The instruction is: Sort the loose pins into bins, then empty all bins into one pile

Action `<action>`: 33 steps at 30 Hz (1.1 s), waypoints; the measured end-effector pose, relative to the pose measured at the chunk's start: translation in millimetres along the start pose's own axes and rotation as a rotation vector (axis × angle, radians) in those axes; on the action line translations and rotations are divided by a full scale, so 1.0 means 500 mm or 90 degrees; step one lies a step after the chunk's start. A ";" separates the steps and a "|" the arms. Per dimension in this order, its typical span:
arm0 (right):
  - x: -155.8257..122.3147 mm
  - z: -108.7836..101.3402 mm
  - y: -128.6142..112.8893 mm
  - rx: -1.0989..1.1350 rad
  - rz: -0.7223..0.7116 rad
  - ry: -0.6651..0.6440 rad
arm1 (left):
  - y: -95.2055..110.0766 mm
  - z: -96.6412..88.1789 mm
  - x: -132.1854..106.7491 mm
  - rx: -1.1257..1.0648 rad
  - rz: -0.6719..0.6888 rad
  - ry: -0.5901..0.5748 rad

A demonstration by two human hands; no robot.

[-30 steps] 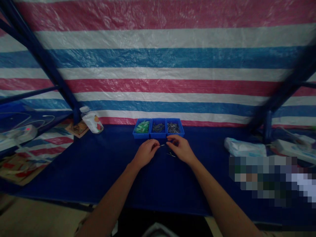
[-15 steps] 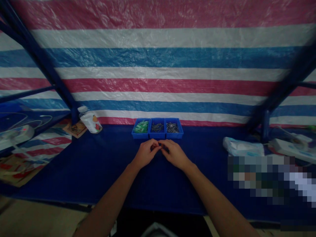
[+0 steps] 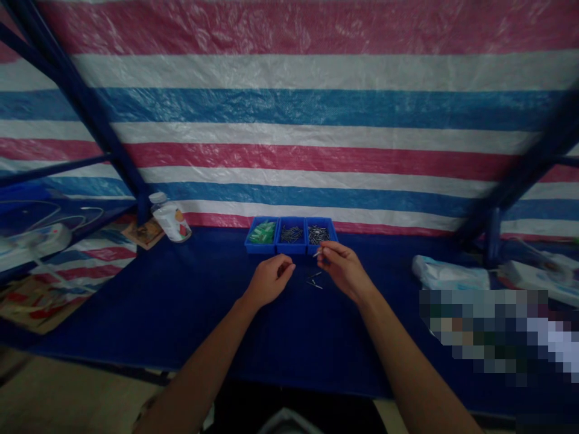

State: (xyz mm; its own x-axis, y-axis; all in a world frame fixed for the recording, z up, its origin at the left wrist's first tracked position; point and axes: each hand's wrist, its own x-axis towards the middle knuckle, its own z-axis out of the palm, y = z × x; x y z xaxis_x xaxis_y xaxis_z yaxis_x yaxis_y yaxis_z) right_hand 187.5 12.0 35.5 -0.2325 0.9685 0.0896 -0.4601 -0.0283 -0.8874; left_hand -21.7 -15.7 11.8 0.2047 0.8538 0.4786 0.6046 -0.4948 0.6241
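A counter (image 3: 136, 337) under dark blue sheeting spreads out below the hands, backed by a pink, white and blue striped tarpaulin (image 3: 289, 144). Well off to the left of the hands stands one tilted plastic bottle (image 3: 170, 222); well off to the right lies one crumpled white bag (image 3: 447, 271). Just ahead of the hands sits one blue tray (image 3: 291, 251) with three compartments: small green pieces (image 3: 262, 232) on the left, short dark pins (image 3: 292, 234) in the middle, longer metal pins (image 3: 319, 234) on the right. Each compartment holds too many to count.

The left hand (image 3: 270, 280) is loosely curled, and whether it holds anything cannot be told. The right hand (image 3: 344, 270) makes a narrow pinch on one thin metal pin (image 3: 318, 253), just before the tray's right compartment. Between the hands lie two or three loose pins (image 3: 313, 280). These look light, stiff and slippery, so they are best taken by the shaft with the fingertips.
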 end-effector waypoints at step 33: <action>0.014 -0.074 0.013 -0.823 -0.086 -0.187 | -0.002 -0.002 0.003 0.046 -0.004 -0.082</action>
State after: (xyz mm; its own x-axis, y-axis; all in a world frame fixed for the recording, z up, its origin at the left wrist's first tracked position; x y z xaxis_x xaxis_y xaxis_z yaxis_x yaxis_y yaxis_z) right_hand 214.5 27.9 13.5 -0.4998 0.8515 0.1589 0.6071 0.4752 -0.6369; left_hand -22.8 -14.0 12.5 0.2958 0.8727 0.3884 0.6591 -0.4808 0.5783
